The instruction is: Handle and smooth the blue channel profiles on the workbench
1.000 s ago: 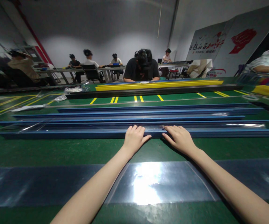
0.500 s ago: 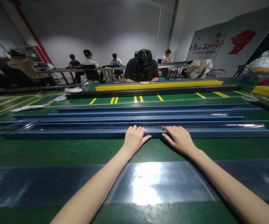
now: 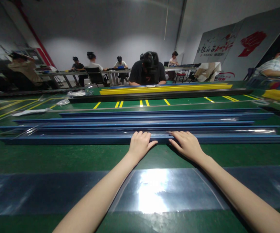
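Across the middle of the table lies a long blue channel strip (image 3: 69, 140) with raised walls. My left hand (image 3: 139, 144) is hooked over its near wall, fingers inside and thumb along the outer face. A short gap to the right, my right hand (image 3: 186, 144) grips the same wall in the same manner. Clear plastic film (image 3: 253, 131) shines inside the channel, and the fingertips reach over its near side. Beneath my forearms a wide, glossy transparent strip (image 3: 45, 192) lies flat on the green table (image 3: 115, 158).
More blue channel strips (image 3: 159, 111) lie parallel just beyond. Farther off are a black strip (image 3: 154, 96) and a yellow strip (image 3: 165, 89). Crumpled clear plastic (image 3: 76, 93) sits at the left. A person (image 3: 147, 72) bends over the far edge; others sit behind.
My hands hold the same place on the blue channel strip, which looks almost unmoved. A person at the far left has an arm raised toward the head.
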Available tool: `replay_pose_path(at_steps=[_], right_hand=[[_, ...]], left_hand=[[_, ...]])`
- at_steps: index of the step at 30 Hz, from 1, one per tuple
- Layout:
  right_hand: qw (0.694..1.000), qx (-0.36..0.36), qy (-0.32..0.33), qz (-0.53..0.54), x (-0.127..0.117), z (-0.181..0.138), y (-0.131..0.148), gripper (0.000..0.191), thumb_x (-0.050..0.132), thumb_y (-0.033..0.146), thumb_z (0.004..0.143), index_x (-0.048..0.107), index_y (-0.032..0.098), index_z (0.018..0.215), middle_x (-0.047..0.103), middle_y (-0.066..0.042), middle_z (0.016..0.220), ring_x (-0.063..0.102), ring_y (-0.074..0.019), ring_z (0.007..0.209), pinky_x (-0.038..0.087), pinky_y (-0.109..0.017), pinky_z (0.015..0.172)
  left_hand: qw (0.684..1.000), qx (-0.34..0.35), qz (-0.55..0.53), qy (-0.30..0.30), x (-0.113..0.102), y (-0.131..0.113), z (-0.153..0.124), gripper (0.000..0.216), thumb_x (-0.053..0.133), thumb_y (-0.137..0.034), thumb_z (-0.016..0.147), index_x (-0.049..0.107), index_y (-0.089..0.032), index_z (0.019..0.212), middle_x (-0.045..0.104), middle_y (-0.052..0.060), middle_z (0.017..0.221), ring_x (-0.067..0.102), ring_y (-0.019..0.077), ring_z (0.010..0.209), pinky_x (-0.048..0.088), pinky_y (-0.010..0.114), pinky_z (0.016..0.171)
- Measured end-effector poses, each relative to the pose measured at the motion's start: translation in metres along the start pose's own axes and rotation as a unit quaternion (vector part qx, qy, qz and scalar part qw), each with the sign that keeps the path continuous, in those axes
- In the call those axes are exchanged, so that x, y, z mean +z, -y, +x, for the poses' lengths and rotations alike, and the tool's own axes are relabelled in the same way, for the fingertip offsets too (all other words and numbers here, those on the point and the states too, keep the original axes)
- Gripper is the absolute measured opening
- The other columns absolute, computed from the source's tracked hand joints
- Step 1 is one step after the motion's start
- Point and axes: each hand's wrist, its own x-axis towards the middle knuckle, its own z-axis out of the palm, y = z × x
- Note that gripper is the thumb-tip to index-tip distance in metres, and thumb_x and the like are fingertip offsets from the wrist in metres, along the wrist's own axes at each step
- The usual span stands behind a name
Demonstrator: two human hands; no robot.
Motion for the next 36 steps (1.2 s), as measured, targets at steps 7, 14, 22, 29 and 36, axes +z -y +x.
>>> replay_pose_path(at_steps=[7, 14, 22, 29, 36], right_hand=[[1.000, -0.004, -0.003, 0.005, -0.0003, -0.0001, 0.0000, 0.039, 0.032, 0.039, 0.089, 0.057, 0.014, 0.103, 0.065, -0.009, 0.098, 0.056, -0.0187, 0.084, 0.031, -0.030, 0.070], [1.000, -0.003, -0.006, 0.006, -0.0011, 0.0001, 0.0006, 0.038, 0.032, 0.039, 0.089, 0.058, 0.014, 0.102, 0.065, -0.009, 0.098, 0.056, -0.0186, 0.084, 0.032, -0.030, 0.070], [1.000, 0.001, 0.001, 0.004, -0.0017, 0.0003, 0.0011, 0.039, 0.031, 0.039, 0.089, 0.057, 0.014, 0.102, 0.065, -0.009, 0.098, 0.056, -0.0186, 0.085, 0.031, -0.030, 0.070], [1.000, 0.003, -0.002, 0.007, -0.0018, 0.0004, 0.0013, 0.039, 0.031, 0.040, 0.089, 0.057, 0.014, 0.102, 0.065, -0.009, 0.097, 0.056, -0.0185, 0.083, 0.032, -0.030, 0.070], [1.000, 0.005, -0.001, 0.006, -0.0016, 0.0003, 0.0016, 0.039, 0.031, 0.040, 0.089, 0.057, 0.014, 0.103, 0.065, -0.009, 0.097, 0.056, -0.0186, 0.084, 0.031, -0.029, 0.070]], left_hand=[[1.000, -0.002, 0.001, 0.004, -0.0001, 0.0000, 0.0000, 0.036, 0.048, -0.051, 0.080, 0.056, -0.017, 0.071, 0.061, 0.005, 0.068, 0.053, 0.0195, 0.069, 0.030, 0.031, 0.063], [1.000, -0.008, -0.004, 0.003, 0.0001, -0.0019, -0.0011, 0.033, 0.050, -0.049, 0.080, 0.056, -0.017, 0.075, 0.062, 0.006, 0.074, 0.053, 0.0206, 0.073, 0.030, 0.033, 0.067], [1.000, -0.015, 0.000, -0.001, -0.0002, -0.0021, -0.0013, 0.035, 0.050, -0.051, 0.079, 0.054, -0.016, 0.082, 0.061, 0.005, 0.076, 0.053, 0.0200, 0.072, 0.030, 0.033, 0.067], [1.000, -0.028, -0.007, -0.002, -0.0003, -0.0023, -0.0005, 0.036, 0.050, -0.053, 0.078, 0.053, -0.016, 0.078, 0.061, 0.005, 0.074, 0.054, 0.0201, 0.071, 0.030, 0.033, 0.067], [0.999, -0.034, -0.004, 0.001, -0.0002, -0.0028, 0.0004, 0.037, 0.053, -0.053, 0.075, 0.053, -0.017, 0.077, 0.061, 0.004, 0.073, 0.053, 0.0196, 0.070, 0.030, 0.032, 0.066]])
